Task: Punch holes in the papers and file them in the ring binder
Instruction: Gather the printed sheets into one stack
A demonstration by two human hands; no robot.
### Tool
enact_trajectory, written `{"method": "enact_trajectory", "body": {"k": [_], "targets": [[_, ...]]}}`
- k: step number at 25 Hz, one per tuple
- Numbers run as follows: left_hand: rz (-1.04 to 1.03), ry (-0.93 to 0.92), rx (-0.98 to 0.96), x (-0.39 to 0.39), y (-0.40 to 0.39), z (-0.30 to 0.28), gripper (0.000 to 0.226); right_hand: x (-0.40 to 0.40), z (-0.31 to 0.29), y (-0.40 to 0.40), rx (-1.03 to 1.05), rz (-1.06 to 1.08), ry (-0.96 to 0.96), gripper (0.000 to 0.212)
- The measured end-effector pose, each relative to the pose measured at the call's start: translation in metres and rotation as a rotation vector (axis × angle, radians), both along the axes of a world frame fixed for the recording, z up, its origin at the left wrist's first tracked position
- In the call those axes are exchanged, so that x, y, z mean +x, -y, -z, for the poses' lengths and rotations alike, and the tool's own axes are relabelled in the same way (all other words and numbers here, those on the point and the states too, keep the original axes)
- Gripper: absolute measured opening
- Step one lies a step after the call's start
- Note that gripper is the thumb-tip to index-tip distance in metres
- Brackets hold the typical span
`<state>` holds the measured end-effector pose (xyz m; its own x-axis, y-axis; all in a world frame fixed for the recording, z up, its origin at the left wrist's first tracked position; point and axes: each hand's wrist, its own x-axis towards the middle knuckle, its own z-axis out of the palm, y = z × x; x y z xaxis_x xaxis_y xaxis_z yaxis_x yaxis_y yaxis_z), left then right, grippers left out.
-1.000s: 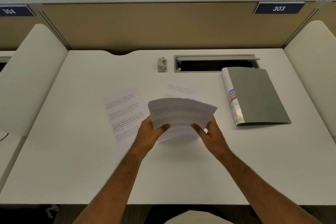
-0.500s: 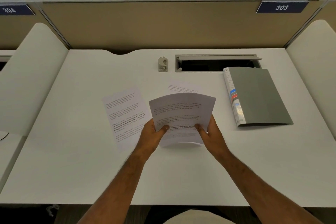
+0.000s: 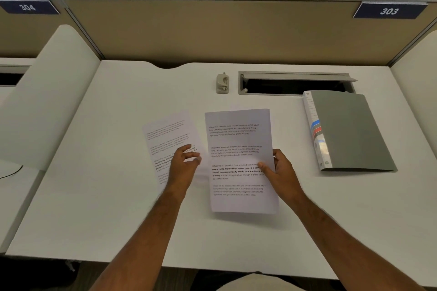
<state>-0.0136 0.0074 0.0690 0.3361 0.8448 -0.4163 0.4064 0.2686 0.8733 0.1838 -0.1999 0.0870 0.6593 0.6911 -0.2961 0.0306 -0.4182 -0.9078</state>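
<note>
Right hand [image 3: 282,170] pinching printed sheets [image 3: 238,156], left hand [image 3: 183,165] blurred, seemingly free

Two bare forearms, no sleeves, watch or rings; light beige trousers [image 3: 250,284] at frame bottom.

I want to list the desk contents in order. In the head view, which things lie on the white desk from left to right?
Tilted printed paper sheet under the left hand → small grey hole punch → upright printed paper sheet pinched by the right hand → closed grey ring binder.
</note>
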Motion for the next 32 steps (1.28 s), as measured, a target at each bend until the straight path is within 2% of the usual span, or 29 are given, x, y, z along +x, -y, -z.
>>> {"method": "enact_trajectory", "body": {"k": [2, 7, 13, 18, 32], "targets": [[-0.11, -0.098, 0.02, -0.009, -0.014, 0.011, 0.051, 0.001, 0.003, -0.002, -0.014, -0.003, -0.002, 0.031], [-0.227, -0.543, 0.054, -0.032, -0.049, 0.037, 0.08, 0.006, 0.013, -0.004, -0.042, -0.004, -0.029, 0.032], [-0.201, -0.754, 0.072, -0.034, -0.069, 0.046, 0.096, 0.011, 0.02, -0.003, -0.081, -0.003, -0.039, 0.032], [-0.239, -0.797, 0.084, -0.029, -0.071, 0.049, 0.102, 0.015, 0.024, 0.0, -0.093, -0.007, -0.035, 0.032], [-0.215, -0.794, 0.045, -0.041, -0.082, 0.049, 0.099, 0.018, 0.027, -0.003, -0.096, -0.006, -0.055, 0.033]]}}
